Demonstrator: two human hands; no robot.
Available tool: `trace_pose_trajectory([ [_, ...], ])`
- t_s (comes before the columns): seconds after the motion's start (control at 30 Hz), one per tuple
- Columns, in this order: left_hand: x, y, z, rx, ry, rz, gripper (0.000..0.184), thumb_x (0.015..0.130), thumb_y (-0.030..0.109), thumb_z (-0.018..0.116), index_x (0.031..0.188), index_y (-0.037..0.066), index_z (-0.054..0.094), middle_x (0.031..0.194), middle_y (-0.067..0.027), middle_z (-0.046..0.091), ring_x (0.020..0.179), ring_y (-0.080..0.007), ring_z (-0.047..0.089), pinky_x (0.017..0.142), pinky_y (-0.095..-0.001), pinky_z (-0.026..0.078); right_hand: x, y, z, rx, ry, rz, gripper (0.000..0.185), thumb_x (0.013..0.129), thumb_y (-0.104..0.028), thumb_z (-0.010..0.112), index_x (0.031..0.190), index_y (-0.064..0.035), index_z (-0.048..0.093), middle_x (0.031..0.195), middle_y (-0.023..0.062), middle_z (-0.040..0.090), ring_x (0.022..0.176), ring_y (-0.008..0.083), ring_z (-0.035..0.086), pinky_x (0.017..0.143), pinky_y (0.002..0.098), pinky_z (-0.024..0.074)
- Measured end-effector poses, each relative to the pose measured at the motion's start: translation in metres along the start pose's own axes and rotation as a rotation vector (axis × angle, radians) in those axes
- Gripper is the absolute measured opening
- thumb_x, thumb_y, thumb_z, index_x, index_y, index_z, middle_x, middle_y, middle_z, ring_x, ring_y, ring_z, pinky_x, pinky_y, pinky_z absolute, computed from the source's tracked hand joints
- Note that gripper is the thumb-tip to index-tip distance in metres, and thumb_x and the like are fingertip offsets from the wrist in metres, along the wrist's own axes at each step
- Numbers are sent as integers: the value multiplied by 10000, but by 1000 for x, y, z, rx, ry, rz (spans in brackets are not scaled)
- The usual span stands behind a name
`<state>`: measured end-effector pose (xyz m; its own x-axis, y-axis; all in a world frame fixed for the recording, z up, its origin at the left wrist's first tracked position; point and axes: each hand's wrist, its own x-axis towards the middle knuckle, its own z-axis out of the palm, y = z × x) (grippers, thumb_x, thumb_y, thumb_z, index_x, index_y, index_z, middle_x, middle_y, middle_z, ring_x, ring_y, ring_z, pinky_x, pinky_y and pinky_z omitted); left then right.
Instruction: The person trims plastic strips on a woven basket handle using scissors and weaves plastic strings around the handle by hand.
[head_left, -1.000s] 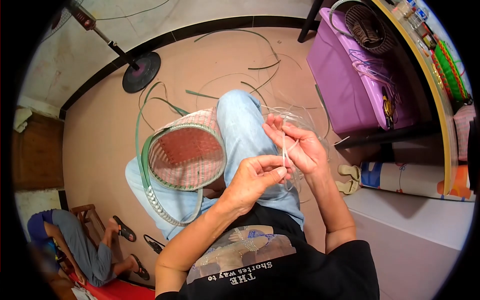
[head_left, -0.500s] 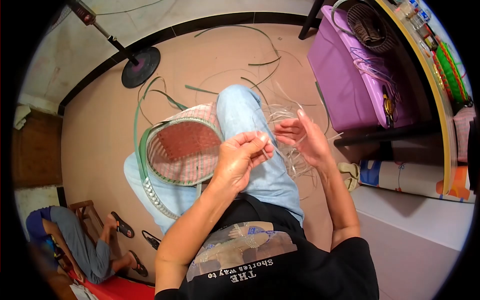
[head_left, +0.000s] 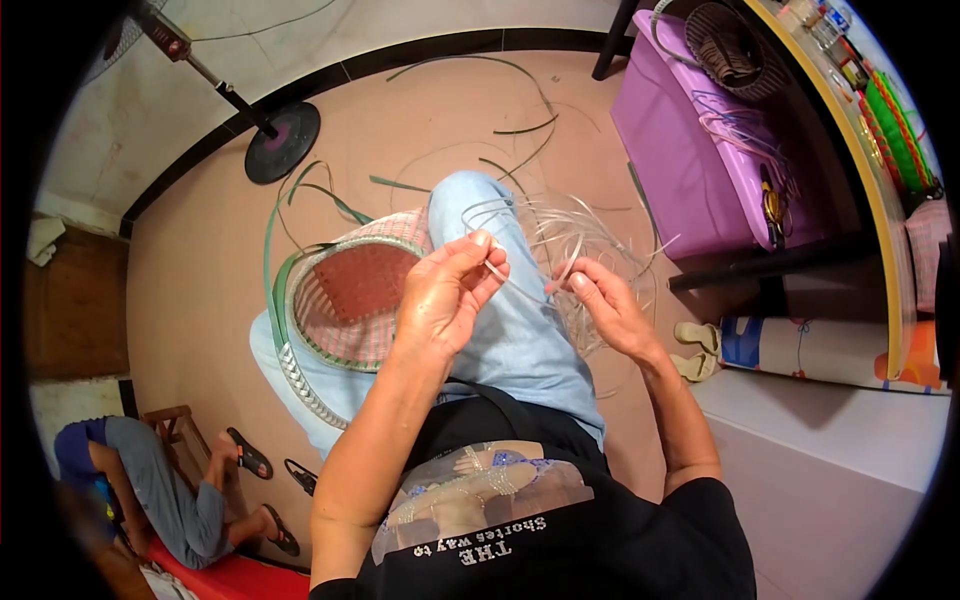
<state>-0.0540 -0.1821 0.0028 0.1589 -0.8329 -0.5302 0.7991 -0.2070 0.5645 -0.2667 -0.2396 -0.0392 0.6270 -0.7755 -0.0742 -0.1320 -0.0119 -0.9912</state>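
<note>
**Strip runs off left grip, slanting toward right hand**

Left hand (head_left: pixel 450 285): thumb and fingertips together, clamped on a pale strip (head_left: pixel 497 271). Strip's long axis slants from that grip toward the person's right and a bit back toward the torso, over the jeans leg (head_left: pixel 500 335). Right hand (head_left: pixel 605 305) sits beside the leg, fingers curled in by a pale strand; can't tell if its grip is clamped or if it's the same piece. Left is nearer the woven basket (head_left: pixel 345 349), lying on its side by the left forearm, mouth up to view. Right is nearer the loose tangle (head_left: pixel 598 236), just past its fingers
</note>
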Motion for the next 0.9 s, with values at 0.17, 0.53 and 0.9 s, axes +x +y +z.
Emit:
trace_pose_trajectory([
  [0.17,-4,18,9,-47,-9,103,184,845,67,649,962,-50,569,861,-113,612,807,-183,613,765,-302,542,-5,-14,-7,76,-253,-16,239,958,-172,491,1044,33,580,917,63,617,907,147,581,849,294,446],
  [0.53,-17,46,31,177,79,291,109,863,63,622,931,-16,593,851,-95,618,802,-169,611,747,-282,538,-15,-55,-21,419,-342,137,175,894,-115,603,914,58,615,740,95,625,647,164,627,608,271,519],
  [0.9,-9,51,17,279,54,238,226,835,191,694,839,-11,595,774,-96,622,709,-191,645,670,-298,573,-29,-73,-23,498,-239,132,183,891,-139,608,873,43,602,706,99,635,587,182,644,543,275,529],
])
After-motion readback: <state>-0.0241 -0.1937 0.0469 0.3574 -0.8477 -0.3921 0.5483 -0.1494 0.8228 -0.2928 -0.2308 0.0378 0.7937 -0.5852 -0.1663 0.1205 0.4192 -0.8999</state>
